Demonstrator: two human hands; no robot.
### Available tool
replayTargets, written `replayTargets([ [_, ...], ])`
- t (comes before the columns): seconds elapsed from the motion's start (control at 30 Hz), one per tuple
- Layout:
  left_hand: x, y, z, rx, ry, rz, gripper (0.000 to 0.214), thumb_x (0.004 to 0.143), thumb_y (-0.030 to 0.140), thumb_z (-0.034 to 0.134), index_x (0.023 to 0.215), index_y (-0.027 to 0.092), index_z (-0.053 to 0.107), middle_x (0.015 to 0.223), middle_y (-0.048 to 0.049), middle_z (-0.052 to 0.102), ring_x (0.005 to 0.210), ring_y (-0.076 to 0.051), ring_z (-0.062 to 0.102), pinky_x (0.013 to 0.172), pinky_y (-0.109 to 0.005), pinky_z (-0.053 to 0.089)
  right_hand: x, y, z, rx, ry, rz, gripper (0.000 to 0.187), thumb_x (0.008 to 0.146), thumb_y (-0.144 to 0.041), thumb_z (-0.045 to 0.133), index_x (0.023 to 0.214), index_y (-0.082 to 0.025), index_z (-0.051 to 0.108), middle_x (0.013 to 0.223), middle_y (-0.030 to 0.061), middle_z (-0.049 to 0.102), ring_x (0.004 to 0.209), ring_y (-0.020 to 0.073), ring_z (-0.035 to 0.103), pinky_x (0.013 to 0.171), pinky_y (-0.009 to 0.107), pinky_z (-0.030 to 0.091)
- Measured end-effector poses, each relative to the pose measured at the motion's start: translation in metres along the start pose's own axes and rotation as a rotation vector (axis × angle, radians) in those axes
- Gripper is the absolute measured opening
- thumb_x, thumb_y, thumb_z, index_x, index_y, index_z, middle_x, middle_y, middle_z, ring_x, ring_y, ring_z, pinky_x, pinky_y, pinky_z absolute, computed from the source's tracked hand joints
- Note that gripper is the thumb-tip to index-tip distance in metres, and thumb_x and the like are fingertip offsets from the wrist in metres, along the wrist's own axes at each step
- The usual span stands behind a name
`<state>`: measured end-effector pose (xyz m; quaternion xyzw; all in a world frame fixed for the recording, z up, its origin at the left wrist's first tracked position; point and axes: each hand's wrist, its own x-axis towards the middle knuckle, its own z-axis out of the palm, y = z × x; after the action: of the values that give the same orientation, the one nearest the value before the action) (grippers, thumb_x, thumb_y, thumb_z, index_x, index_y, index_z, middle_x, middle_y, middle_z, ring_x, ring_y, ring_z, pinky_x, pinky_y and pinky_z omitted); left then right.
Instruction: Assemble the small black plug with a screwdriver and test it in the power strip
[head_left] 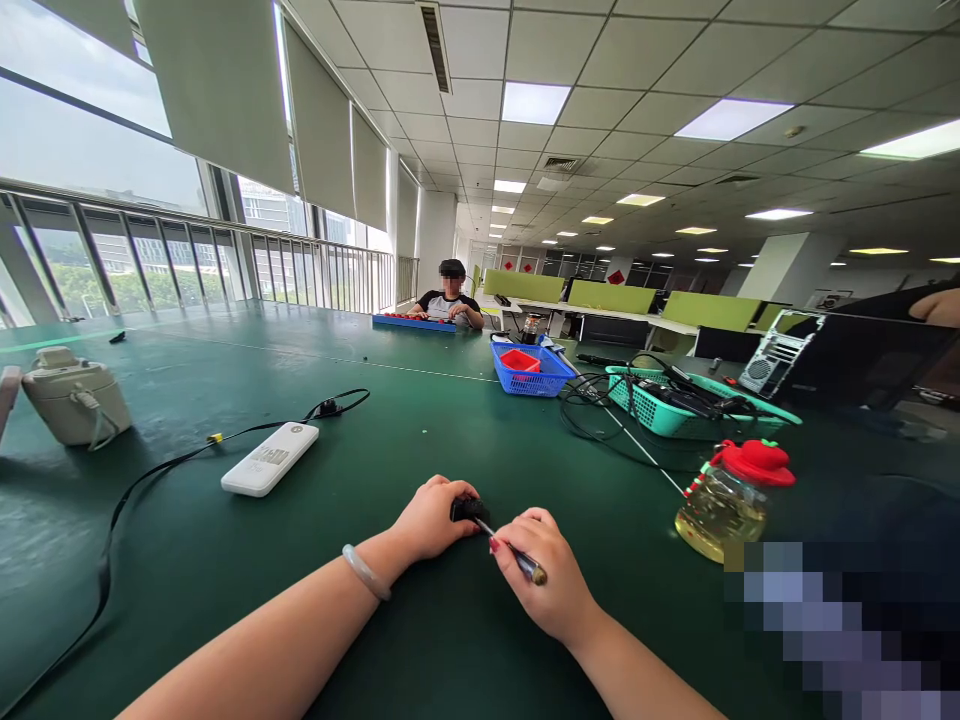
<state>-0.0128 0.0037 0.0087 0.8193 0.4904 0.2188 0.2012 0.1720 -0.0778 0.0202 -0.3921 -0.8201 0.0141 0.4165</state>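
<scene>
Thumb and fingers of my left hand [433,522] close round a small black block-like part [466,510] on the dark green table [405,425]. Its exact kind is too small to tell. In my right hand [546,575] is a screwdriver [526,565], gripped like a pen, with a dark handle and a thin metal shaft. The shaft slants up and left, and its tip meets the near right side of the black part. A pale bangle circles my left wrist.
A white power bank [270,460] and a black cord [172,462] lie left, near a beige case [77,398]. Right are a blue basket [534,382], a teal basket [660,415] of cables and a red-lidded glass jar [724,515]. Another person [450,300] sits across the table.
</scene>
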Motion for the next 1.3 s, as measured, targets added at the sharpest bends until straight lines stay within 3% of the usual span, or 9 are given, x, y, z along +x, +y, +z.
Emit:
replayTargets([
  [0.5, -0.002, 0.002, 0.0, 0.019, -0.012, 0.034, 0.051, 0.073, 0.033, 0.071, 0.122, 0.024, 0.06, 0.112, -0.0075, 0.065, 0.112, -0.026, 0.055, 0.1, -0.038, 0.044, -0.002, 0.009, 0.003, 0.046, 0.114, 0.088, 0.024, 0.095, -0.025, 0.046, 0.076, -0.022, 0.06, 0.068, -0.0012, 0.065, 0.063, 0.0135, 0.057, 0.08, 0.031, 0.042],
  [0.63, -0.002, 0.001, 0.0, 0.009, -0.024, 0.048, 0.052, 0.074, 0.033, 0.07, 0.124, 0.024, 0.058, 0.113, -0.0072, 0.066, 0.113, -0.026, 0.055, 0.1, -0.038, 0.044, -0.003, 0.016, 0.006, 0.166, 0.161, 0.31, 0.031, 0.094, -0.039, 0.047, 0.074, -0.021, 0.063, 0.066, 0.0017, 0.063, 0.061, 0.016, 0.056, 0.068, 0.03, 0.044],
  [0.77, -0.003, 0.003, -0.002, -0.007, -0.042, 0.071, 0.054, 0.073, 0.031, 0.069, 0.125, 0.025, 0.057, 0.11, -0.0051, 0.068, 0.114, -0.026, 0.054, 0.099, -0.038, 0.044, -0.002, 0.029, 0.009, 0.421, 0.269, 0.638, 0.042, 0.086, -0.058, 0.054, 0.07, -0.02, 0.063, 0.056, -0.0001, 0.052, 0.049, 0.0136, 0.046, 0.046, 0.026, 0.036],
  [0.87, -0.004, 0.004, -0.003, -0.003, -0.053, 0.095, 0.055, 0.07, 0.03, 0.071, 0.124, 0.026, 0.058, 0.11, -0.0042, 0.068, 0.113, -0.027, 0.054, 0.099, -0.039, 0.044, -0.002, 0.036, 0.01, 0.561, 0.359, 0.761, 0.048, 0.08, -0.064, 0.059, 0.067, -0.019, 0.062, 0.052, -0.0013, 0.047, 0.046, 0.0122, 0.042, 0.042, 0.025, 0.033],
  [0.97, -0.004, 0.005, -0.003, 0.012, -0.047, 0.128, 0.051, 0.07, 0.028, 0.071, 0.121, 0.025, 0.06, 0.115, -0.0043, 0.067, 0.113, -0.027, 0.055, 0.099, -0.038, 0.043, -0.002, 0.038, 0.012, 0.639, 0.345, 0.758, 0.051, 0.079, -0.067, 0.058, 0.064, -0.018, 0.062, 0.05, -0.0014, 0.046, 0.045, 0.0119, 0.042, 0.042, 0.024, 0.034],
  [1.07, -0.004, 0.004, -0.003, 0.019, -0.065, 0.123, 0.044, 0.073, 0.027, 0.069, 0.116, 0.024, 0.063, 0.112, -0.0045, 0.068, 0.11, -0.025, 0.057, 0.098, -0.036, 0.044, -0.002, 0.037, 0.015, 0.63, 0.248, 0.725, 0.053, 0.081, -0.067, 0.054, 0.064, -0.018, 0.061, 0.051, -0.0017, 0.046, 0.046, 0.0119, 0.042, 0.044, 0.024, 0.033],
  [1.2, -0.004, 0.002, -0.001, 0.023, -0.078, 0.109, 0.043, 0.074, 0.029, 0.07, 0.116, 0.025, 0.064, 0.106, -0.0049, 0.068, 0.104, -0.024, 0.059, 0.094, -0.034, 0.046, -0.001, 0.03, 0.015, 0.502, 0.119, 0.664, 0.049, 0.086, -0.062, 0.049, 0.066, -0.019, 0.06, 0.051, -0.0029, 0.044, 0.046, 0.0116, 0.04, 0.045, 0.024, 0.031],
  [1.3, -0.003, 0.001, 0.0, 0.04, -0.079, 0.097, 0.043, 0.075, 0.03, 0.07, 0.117, 0.026, 0.063, 0.105, -0.0053, 0.067, 0.102, -0.023, 0.061, 0.093, -0.034, 0.047, 0.0, 0.02, 0.011, 0.351, 0.049, 0.537, 0.04, 0.09, -0.049, 0.049, 0.066, -0.019, 0.061, 0.055, -0.0014, 0.05, 0.05, 0.0127, 0.045, 0.048, 0.024, 0.034],
])
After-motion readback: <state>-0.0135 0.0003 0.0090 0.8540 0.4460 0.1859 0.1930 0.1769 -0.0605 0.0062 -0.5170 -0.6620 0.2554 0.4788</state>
